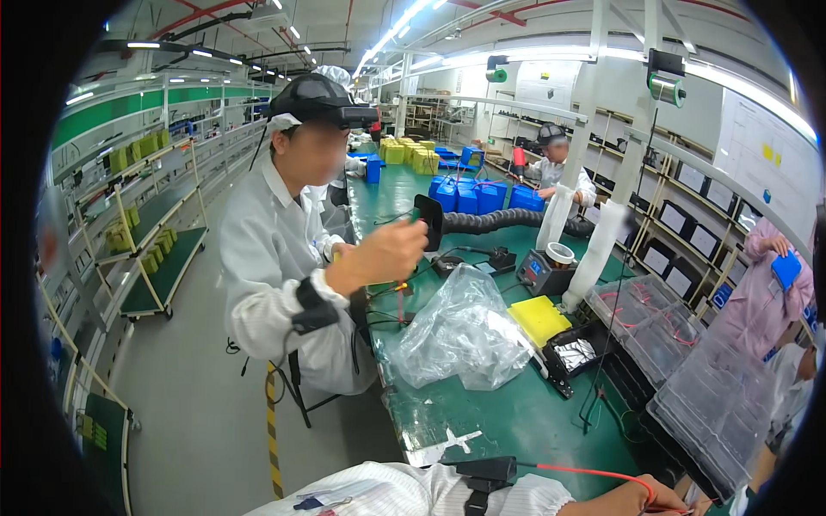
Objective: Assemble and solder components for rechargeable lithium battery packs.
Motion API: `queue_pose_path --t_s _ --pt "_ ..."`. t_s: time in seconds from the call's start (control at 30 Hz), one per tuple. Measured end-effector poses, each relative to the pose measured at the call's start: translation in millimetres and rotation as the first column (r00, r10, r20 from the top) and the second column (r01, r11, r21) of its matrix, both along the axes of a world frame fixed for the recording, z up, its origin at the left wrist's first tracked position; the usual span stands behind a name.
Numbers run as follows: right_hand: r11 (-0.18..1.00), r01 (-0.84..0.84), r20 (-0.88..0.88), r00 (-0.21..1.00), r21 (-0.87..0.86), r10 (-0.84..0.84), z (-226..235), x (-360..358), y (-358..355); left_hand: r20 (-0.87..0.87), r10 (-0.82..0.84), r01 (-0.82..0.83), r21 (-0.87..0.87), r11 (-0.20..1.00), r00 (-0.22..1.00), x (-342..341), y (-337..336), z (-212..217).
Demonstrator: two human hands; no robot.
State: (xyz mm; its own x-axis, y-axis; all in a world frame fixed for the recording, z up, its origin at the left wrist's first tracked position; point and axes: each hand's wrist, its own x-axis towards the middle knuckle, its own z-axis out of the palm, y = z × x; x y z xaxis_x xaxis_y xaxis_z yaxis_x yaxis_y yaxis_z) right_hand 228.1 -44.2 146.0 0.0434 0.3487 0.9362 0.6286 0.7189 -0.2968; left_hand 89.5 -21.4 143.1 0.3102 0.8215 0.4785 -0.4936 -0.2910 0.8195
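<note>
My left forearm, in a white sleeve, reaches in along the lower edge with a black strapped device point(487, 471) at the wrist. At the lower right, my left hand point(645, 497) is partly cut off by the frame's edge. Its fingers are bent and closed, and a red wire point(594, 471) runs into them. Just right of it shows a sliver of skin, perhaps my right hand point(702, 500), too little to read its fingers. Beside the hands stand clear plastic compartment boxes point(714, 396). Pliers with dark handles point(595, 404) lie on the green bench point(516, 430).
A crumpled clear plastic bag point(465, 331), a yellow pad point(539, 320) and a black tray point(575, 354) lie on the bench. At left a co-worker point(297, 249) raises a black part point(428, 222). Blue packs point(465, 196) and a black hose point(499, 220) are farther back.
</note>
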Motion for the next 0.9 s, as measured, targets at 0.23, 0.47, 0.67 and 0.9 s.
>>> queue_pose_path --t_s 0.23,0.47,0.67,0.9 --pt "0.998 -0.049 -0.126 0.991 -0.035 0.044 -7 0 9 0.059 0.089 -0.09 0.019 0.996 0.994 -1 1 6" --pt "0.985 -0.118 -0.13 0.986 -0.123 0.102 -4 5 8 0.023 0.109 -0.11 0.057 0.992 0.994 -1 4 5" --pt "0.981 -0.184 0.271 0.943 -0.056 0.192 14 12 5 0.086 0.173 -0.172 -0.019 0.985 0.981 -4 5 8" --pt "0.993 -0.11 0.466 0.877 -0.039 0.116 15 12 0 0.069 0.166 -0.162 -0.058 0.985 0.984 -11 4 12"
